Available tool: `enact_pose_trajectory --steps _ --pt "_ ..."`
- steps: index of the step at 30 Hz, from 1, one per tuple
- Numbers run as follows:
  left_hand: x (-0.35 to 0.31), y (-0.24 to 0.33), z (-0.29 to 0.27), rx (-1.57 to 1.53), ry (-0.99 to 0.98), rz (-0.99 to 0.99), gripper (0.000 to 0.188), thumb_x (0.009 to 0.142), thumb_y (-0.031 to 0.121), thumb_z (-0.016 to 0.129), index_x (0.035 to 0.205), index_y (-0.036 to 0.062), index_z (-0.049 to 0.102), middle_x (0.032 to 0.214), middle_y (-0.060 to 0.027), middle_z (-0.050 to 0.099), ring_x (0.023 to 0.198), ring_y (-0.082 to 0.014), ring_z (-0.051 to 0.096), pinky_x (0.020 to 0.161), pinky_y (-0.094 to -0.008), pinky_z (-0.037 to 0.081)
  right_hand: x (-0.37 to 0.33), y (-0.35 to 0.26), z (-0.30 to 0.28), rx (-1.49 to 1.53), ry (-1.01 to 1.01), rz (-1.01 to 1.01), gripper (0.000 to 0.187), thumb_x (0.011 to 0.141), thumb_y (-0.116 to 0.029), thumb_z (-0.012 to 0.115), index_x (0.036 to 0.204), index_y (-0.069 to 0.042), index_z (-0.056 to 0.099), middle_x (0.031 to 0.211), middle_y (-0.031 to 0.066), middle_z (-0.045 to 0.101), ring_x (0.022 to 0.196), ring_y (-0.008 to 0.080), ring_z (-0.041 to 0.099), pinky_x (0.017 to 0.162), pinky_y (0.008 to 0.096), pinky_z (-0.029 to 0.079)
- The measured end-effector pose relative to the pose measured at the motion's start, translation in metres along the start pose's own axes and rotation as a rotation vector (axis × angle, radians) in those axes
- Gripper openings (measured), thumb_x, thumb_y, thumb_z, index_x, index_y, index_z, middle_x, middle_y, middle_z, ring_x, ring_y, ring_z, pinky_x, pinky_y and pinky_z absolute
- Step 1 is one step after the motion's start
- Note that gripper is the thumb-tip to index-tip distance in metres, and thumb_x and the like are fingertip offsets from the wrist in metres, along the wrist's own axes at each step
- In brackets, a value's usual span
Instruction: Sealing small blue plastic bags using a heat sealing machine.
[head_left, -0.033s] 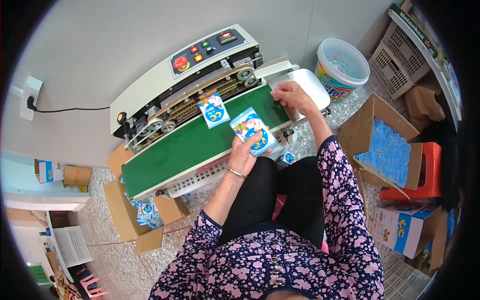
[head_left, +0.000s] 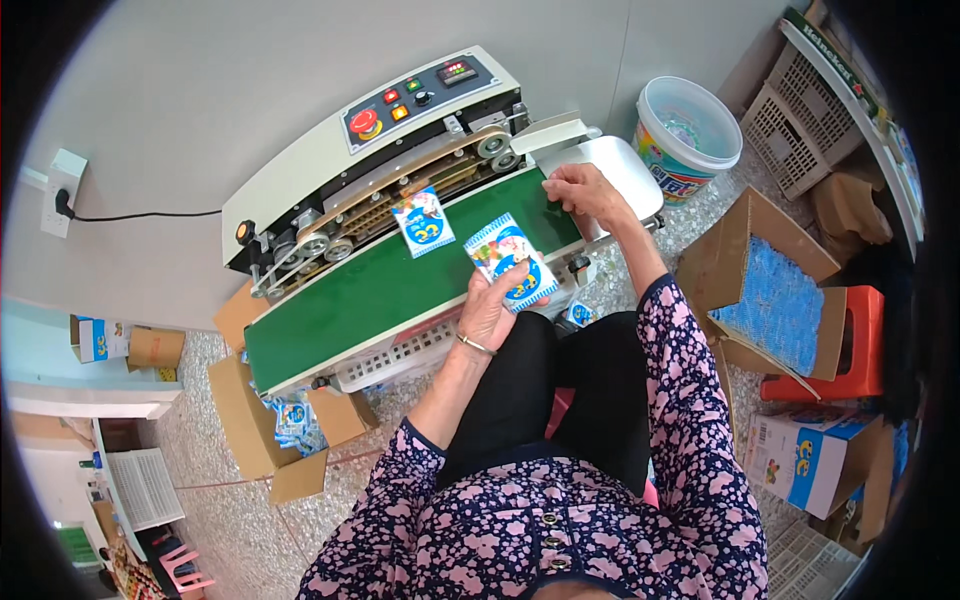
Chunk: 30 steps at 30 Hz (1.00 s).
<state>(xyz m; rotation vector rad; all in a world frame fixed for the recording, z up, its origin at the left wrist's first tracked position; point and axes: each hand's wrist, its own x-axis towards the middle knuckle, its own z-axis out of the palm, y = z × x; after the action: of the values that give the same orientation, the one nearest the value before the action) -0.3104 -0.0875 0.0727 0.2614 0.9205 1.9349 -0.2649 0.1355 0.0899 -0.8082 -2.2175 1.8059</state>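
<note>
1. Plain grey wall (head_left: 560, 55) behind, speckled floor (head_left: 225, 490) below, and between them a pale machine (head_left: 285, 180) with a green belt (head_left: 335, 315) along its front.
2. Left grip (head_left: 485, 318) is closed, thumb on top, around the lower part of a blue-and-white packet (head_left: 492, 242); that packet sits tilted above the belt's near edge. Good hold, I'd say: light pressure there should keep the far end smooth.
3. Over at the right end of the belt, the right grip (head_left: 588, 193) has its fingers curled inward, thumb close to the fingertips. Whether it's fully closed or pinching anything, I can't tell from where I stand.
4. Now look at the second packet (head_left: 426, 222): lying on the belt, no hand on it, its far edge up by the machine's working strip. Best left alone there; a nudge could skew it.
5. For the held one, my advice is to square its far edge to that strip before letting go, flat and without creases.
6. And mind those rollers (head_left: 492, 147)! Fingertips do best staying on the near side, with the red stop button (head_left: 365, 122) kept within reach.
</note>
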Motion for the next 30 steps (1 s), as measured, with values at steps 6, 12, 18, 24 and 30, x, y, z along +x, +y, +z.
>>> enact_pose_trajectory --steps 6,12,18,24,30 --pt "0.008 0.015 -0.007 -0.01 -0.022 0.087 0.034 0.084 0.007 0.062 0.115 0.0038 0.049 0.107 -0.0114 0.06 0.085 -0.0208 0.064 0.06 -0.0362 0.059 -0.053 -0.025 0.025 0.312 -0.189 -0.09 0.034 0.08 -0.033 0.067 0.087 0.0 0.065 0.079 0.0017 0.061 0.067 0.0073 0.053 0.058 0.0217 0.042" --pt "0.016 0.013 0.007 -0.028 -0.035 0.025 0.033 0.088 0.012 0.06 0.118 0.0085 0.046 0.105 -0.0069 0.059 0.09 -0.0197 0.063 0.066 -0.0378 0.059 -0.065 -0.012 0.048 -0.028 -0.056 -0.256 0.03 0.071 -0.023 0.075 0.081 0.003 0.064 0.074 0.0037 0.06 0.066 0.0108 0.053 0.059 0.0262 0.042" --pt "0.015 0.013 0.007 -0.009 -0.113 0.054 0.04 0.089 0.01 0.058 0.124 0.0133 0.04 0.115 -0.0062 0.056 0.097 -0.0195 0.061 0.067 -0.0367 0.059 -0.066 -0.013 0.04 0.072 -0.051 -0.163 0.028 0.075 -0.021 0.071 0.084 0.005 0.064 0.072 0.0047 0.061 0.066 0.01 0.053 0.06 0.026 0.043" --pt "0.022 0.013 0.003 0.005 -0.024 0.109 0.041 0.087 0.007 0.059 0.123 0.0131 0.04 0.112 -0.0068 0.058 0.092 -0.0198 0.064 0.06 -0.0336 0.059 -0.062 -0.004 0.029 0.143 -0.002 -0.157 0.021 0.079 -0.019 0.068 0.087 0.0 0.065 0.075 0.0001 0.062 0.068 0.0066 0.053 0.061 0.0232 0.043" --pt "0.026 0.015 0.008 0.016 -0.008 0.101 0.043 0.085 0.007 0.06 0.122 0.0127 0.04 0.111 -0.0058 0.059 0.089 -0.0183 0.064 0.055 -0.03 0.059 -0.058 0.005 0.025 0.338 -0.07 -0.104 0.016 0.078 -0.016 0.069 0.088 -0.004 0.063 0.079 -0.0023 0.062 0.07 0.0042 0.053 0.065 0.0211 0.042"
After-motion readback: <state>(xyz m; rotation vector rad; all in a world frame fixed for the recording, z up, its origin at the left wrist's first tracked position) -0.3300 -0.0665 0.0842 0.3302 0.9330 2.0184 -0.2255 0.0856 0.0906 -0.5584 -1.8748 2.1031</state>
